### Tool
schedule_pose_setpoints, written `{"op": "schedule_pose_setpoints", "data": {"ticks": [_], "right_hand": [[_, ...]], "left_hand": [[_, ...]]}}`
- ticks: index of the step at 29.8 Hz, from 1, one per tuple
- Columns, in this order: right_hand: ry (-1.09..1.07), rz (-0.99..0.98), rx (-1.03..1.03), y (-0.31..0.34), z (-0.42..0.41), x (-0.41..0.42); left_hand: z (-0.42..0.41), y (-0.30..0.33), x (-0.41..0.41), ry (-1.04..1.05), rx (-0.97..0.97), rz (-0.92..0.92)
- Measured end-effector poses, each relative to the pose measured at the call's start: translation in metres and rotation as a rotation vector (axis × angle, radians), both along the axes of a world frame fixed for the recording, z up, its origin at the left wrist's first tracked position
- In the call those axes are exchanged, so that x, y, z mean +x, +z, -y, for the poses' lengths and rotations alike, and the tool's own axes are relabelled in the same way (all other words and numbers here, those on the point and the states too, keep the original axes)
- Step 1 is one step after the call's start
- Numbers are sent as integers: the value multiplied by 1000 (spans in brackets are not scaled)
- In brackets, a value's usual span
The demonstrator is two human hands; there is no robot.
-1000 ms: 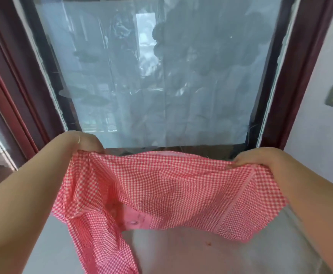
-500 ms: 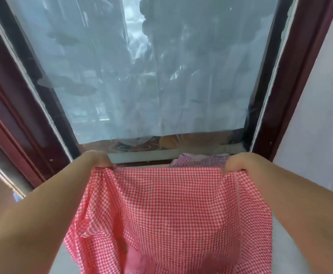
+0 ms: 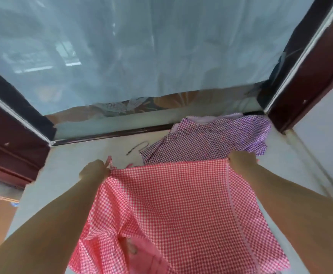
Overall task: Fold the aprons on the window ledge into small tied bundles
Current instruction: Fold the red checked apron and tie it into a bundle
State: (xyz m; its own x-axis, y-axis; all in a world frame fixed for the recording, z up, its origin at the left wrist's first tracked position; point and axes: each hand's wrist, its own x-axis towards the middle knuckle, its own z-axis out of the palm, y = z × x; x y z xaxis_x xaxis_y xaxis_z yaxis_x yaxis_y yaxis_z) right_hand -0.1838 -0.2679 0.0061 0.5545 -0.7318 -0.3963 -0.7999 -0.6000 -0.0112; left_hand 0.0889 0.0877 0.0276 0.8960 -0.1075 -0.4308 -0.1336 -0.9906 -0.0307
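Observation:
A red-and-white checked apron (image 3: 167, 204) is stretched between both hands over the pale window ledge (image 3: 66, 163). My left hand (image 3: 94, 172) grips its far left corner, and my right hand (image 3: 240, 162) grips its far right corner. The cloth hangs down toward me, bunched at the lower left. A purple checked apron (image 3: 207, 141) lies crumpled on the ledge just beyond, at the back right, against the window. My fingers are hidden under the cloth edge.
The window pane (image 3: 142, 46) covered in wrinkled plastic film rises behind the ledge. Dark red frame posts (image 3: 310, 76) stand at right and left (image 3: 9, 135). A thin dark striped string (image 3: 136, 148) lies on the ledge beside the purple apron. A white wall (image 3: 329, 135) is at right.
Both hands have carried the red apron's top edge forward and down toward the ledge. The view tilted down, and the purple apron came into sight.

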Motion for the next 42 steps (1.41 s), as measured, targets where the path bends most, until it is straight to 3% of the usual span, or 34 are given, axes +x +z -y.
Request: {"op": "schedule_pose_setpoints", "data": {"ticks": [5, 7, 12, 18, 23, 26, 29, 31, 35, 37, 42], "right_hand": [[104, -115, -289, -22, 8, 32], [-4, -111, -191, -32, 14, 49], [-456, 293, 40, -48, 40, 70], [-684, 538, 123, -56, 66, 72], [-626, 653, 161, -61, 84, 75], [-508, 702, 146, -60, 86, 82], [-321, 640, 257, -65, 87, 87], [-184, 603, 308, -69, 82, 83], [9, 647, 275, -79, 62, 65], [-23, 713, 258, -89, 49, 42], [-220, 801, 121, -108, 34, -44]], "left_hand": [[21, -36, 32, 60, -63, -69], [32, -49, 44, 55, -83, -100], [52, -71, 63, 45, -136, -120], [76, -90, 69, 0, -118, -84], [93, -86, 75, 51, -182, 39], [102, -80, 75, 254, -265, 168], [115, -74, 67, 385, -400, 286], [127, -69, 49, 288, -352, 407], [145, -88, -40, -285, -279, 462], [152, -105, -106, -504, -269, 396], [162, -129, -223, -767, -322, 206]]}}
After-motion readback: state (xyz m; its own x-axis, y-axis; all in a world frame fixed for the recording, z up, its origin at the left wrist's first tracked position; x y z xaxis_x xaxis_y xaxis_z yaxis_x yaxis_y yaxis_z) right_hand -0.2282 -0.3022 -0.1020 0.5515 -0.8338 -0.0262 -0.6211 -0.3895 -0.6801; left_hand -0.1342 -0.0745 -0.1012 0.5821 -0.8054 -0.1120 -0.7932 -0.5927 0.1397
